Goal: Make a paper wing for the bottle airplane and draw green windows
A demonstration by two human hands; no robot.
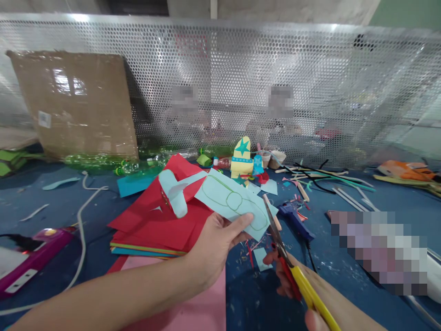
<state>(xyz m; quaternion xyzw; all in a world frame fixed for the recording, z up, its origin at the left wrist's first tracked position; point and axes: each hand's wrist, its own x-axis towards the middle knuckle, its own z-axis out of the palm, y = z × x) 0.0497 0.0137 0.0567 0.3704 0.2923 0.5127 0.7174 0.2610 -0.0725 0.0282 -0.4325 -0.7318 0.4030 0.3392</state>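
Observation:
My left hand (pixel 225 234) pinches a light blue paper (pixel 220 188) between thumb and fingers. Green outlines are drawn on it: two long rounded lobes joined by a small circle. In my right hand (pixel 292 276) are scissors (pixel 280 243) with red and yellow handles, their blades pointing up at the paper's right edge. Whether the blades touch the paper I cannot tell. Left of the paper, a light blue cut-out (pixel 174 193) with a rounded crosspiece and a long strip lies on red sheets (pixel 148 225). A pink sheet (pixel 193 294) lies beneath my left forearm.
A blue glue gun (pixel 296 220) with a cord lies right of the paper. Plastic bottles (pixel 99 162) line the perforated metal panel (pixel 234 69). A purple power strip (pixel 34 259) with a white cable sits at left. A yellow paper figure (pixel 241 161) stands behind; a cardboard sheet (pixel 76 101) leans at left.

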